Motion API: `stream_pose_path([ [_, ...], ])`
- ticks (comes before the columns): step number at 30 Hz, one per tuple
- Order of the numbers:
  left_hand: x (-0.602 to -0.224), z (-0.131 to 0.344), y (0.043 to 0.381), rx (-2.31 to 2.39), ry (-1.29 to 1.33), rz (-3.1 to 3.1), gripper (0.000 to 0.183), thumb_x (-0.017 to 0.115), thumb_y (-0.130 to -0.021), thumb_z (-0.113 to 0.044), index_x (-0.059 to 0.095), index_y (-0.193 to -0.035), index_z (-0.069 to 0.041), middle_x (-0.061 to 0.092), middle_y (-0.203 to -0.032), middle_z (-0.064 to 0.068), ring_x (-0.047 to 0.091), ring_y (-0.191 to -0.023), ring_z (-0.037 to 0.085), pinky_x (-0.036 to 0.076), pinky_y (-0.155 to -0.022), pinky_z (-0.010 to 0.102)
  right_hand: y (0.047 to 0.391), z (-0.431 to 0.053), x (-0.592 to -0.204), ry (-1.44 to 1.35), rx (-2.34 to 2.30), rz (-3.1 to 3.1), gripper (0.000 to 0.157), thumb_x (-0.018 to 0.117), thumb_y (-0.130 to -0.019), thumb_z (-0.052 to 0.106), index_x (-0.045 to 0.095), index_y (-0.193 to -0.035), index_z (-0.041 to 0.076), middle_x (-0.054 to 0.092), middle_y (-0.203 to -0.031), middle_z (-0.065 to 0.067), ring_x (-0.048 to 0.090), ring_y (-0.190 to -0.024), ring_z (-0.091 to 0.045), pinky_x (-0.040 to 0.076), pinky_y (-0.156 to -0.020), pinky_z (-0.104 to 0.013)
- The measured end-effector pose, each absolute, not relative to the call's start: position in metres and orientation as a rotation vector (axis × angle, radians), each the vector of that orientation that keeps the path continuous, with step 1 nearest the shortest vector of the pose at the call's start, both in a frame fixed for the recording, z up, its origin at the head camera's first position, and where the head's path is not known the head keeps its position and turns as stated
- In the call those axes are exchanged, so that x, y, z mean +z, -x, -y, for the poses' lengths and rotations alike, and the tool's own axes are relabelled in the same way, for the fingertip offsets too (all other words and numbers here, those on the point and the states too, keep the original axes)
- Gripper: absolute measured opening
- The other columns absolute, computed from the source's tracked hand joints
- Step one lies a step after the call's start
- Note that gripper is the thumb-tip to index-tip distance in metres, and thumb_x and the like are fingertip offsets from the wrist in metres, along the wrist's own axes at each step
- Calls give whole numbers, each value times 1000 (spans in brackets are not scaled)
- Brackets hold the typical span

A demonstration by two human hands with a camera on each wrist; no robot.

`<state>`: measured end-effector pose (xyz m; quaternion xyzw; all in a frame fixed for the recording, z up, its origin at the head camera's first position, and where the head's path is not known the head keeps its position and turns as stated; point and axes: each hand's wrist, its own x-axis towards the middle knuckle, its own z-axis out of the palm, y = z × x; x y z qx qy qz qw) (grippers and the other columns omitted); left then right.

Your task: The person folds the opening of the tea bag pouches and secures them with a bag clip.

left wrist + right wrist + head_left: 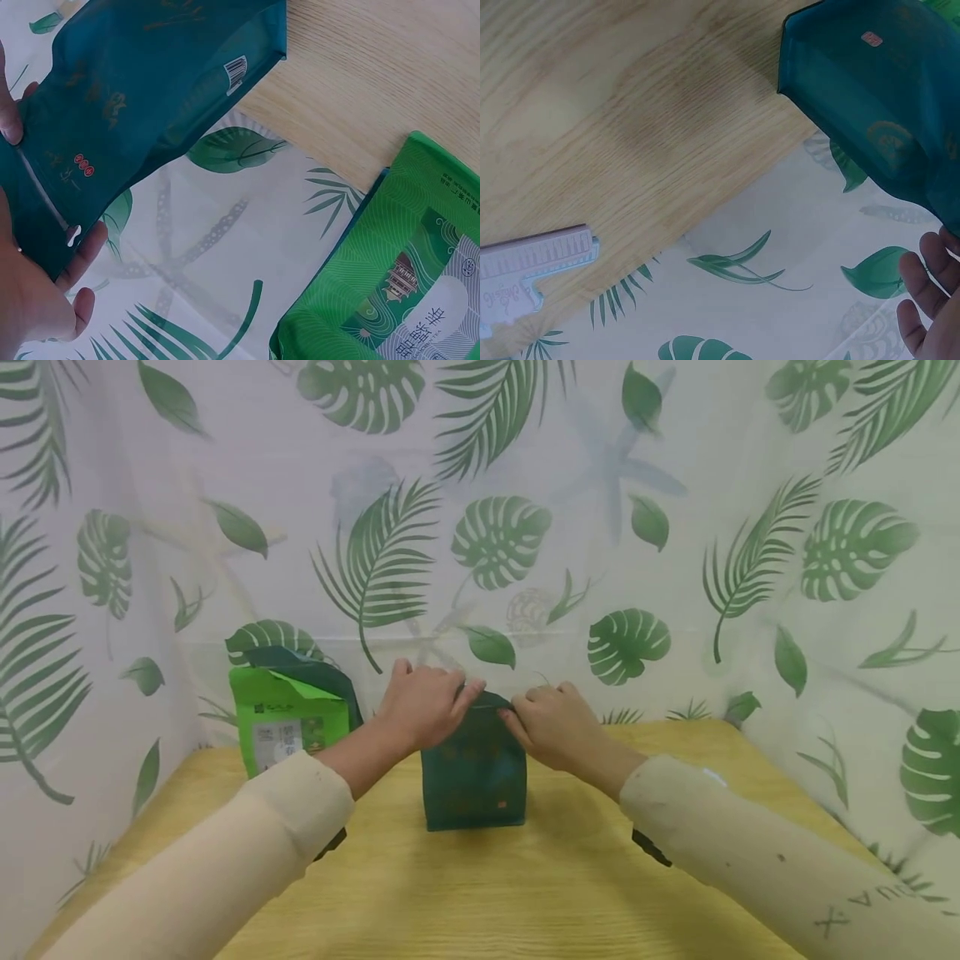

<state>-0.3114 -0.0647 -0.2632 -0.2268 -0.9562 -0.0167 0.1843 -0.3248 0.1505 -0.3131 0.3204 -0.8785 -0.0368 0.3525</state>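
A dark teal pouch bag (pixel 474 781) stands upright on the table, its top edge between both hands. My left hand (pixel 423 706) grips the top left corner, with the thumb on one face and fingers behind, as the left wrist view shows on the bag (pixel 150 97). At the top right corner, my right hand (pixel 558 727) pinches the edge between thumb and curled fingers. In the right wrist view only some fingertips (pixel 926 277) show beside the bag (pixel 862 97). A white notch mark and a pale seal line cross the bag near the left hand.
A bright green pouch bag (pixel 288 710) with a dark teal back stands to the left, near the rear wall. On the right lies a pale pink and blue clip-like piece (pixel 540 262) with a piano-key pattern. Leaf-printed cloth (pixel 495 543) encloses the wooden table (pixel 480 893).
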Motion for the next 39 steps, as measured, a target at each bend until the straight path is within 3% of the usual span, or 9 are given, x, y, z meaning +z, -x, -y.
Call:
stream_pose_path([
  [7, -262, 64, 312, -110, 651, 2686, 52, 26, -109, -47, 56, -76, -20, 58, -70, -2, 62, -79, 23, 34, -86, 49, 324, -154, -306, -874, 95, 2309, 39, 52, -101, 32, 50, -67, 13, 47, -57, -1, 51, -52, -22, 39, -50, -39],
  [14, -260, 68, 309, -116, 669, 2693, 47, 29, -109, -43, 65, -90, -20, 64, -81, 0, 64, -91, 27, 35, -88, 51, 325, -157, -290, -825, 177, 2361, 43, 42, -105, 29, 47, -64, 15, 43, -57, 1, 45, -51, -19, 38, -51, -35],
  [18, -261, 69, 307, -127, 701, 2680, 45, 31, -109, -40, 65, -92, -17, 65, -84, 2, 63, -91, 28, 36, -88, 51, 324, -156, -290, -796, 170, 2453, 41, 40, -106, 29, 48, -69, 14, 44, -59, 1, 46, -54, -19, 39, -53, -36],
  [24, -268, 70, 307, -113, 755, 2626, 41, 36, -108, -38, 66, -115, -12, 70, -104, 6, 64, -102, 30, 37, -90, 52, 323, -156, -302, -938, 320, 2557, 31, 38, -108, 23, 51, -82, 12, 44, -68, 1, 44, -65, -18, 40, -64, -35],
  [27, -274, 71, 307, -93, 772, 2577, 38, 39, -107, -37, 64, -117, -10, 69, -110, 8, 61, -104, 31, 38, -89, 51, 322, -155, -308, -1035, 408, 2583, 27, 37, -109, 21, 53, -91, 9, 46, -73, 1, 44, -70, -16, 41, -68, -34],
  [33, -284, 72, 310, -36, 807, 2475, 34, 46, -105, -44, 59, -111, -13, 60, -100, 3, 54, -92, 26, 40, -86, 47, 323, -158, -315, -1056, 376, 2588, 22, 43, -108, 21, 51, -92, 8, 44, -75, 1, 41, -67, -14, 39, -64, -30],
  [39, -287, 73, 311, -10, 766, 2414, 30, 56, -101, -44, 59, -102, -14, 57, -91, 2, 52, -86, 25, 40, -80, 45, 327, -149, -317, -1002, 215, 2547, 32, 53, -104, 30, 48, -79, 10, 44, -68, 0, 44, -60, -17, 41, -58, -32],
])
